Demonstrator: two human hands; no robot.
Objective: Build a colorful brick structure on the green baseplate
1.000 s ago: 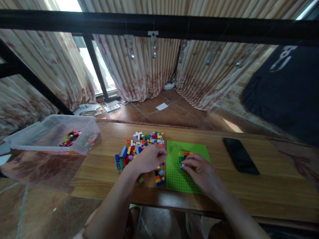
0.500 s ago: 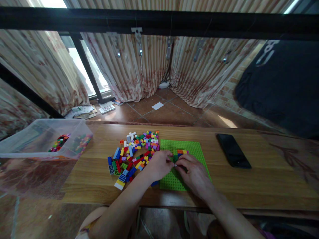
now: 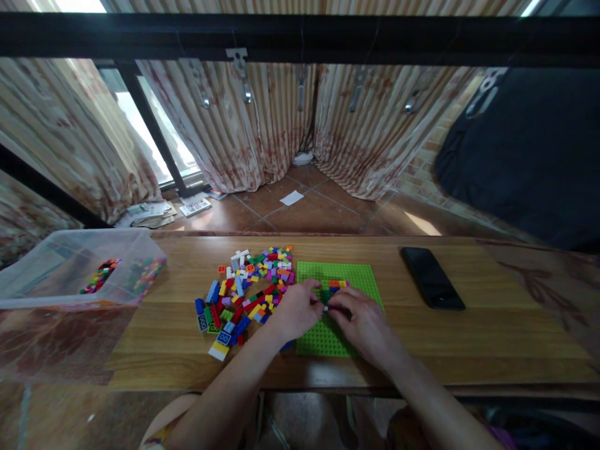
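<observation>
Fingers of the right hand (image 3: 360, 319) look pinched on a small white piece (image 3: 326, 308), head view, the only one. Left hand (image 3: 300, 309) sits opposite, fingers curled, tips right beside the piece. Can't tell if the left is gripping it or just steadying; tips too small and partly hidden.

Piece is over the baseplate (image 3: 323, 342), near side of the built bricks (image 3: 338, 285): orange, blue and yellow showing along the far edge, green nearer the left fingers. Can't tell if it's touching studs or held just clear; contact is under the hands.

Loose bricks (image 3: 241, 306) are spread left of the plate, some behind the left hand. Bin (image 3: 143, 240) with more pieces is at far left, phone (image 3: 432, 278) lies right of the plate, apart from the hands. All on or beside the worktop (image 3: 506, 331).

Handling, my read: keep the pinch on the sides, so the top is free for a thumb press. Square it to the stud rows before loading it. Straight down, no tilt. Left fingers do best bracing the neighbouring bricks, low, so side load doesn't pop them. Wrists off the plate edge, or it could skid. Risk: small piece, so it may twist in the grip.
</observation>
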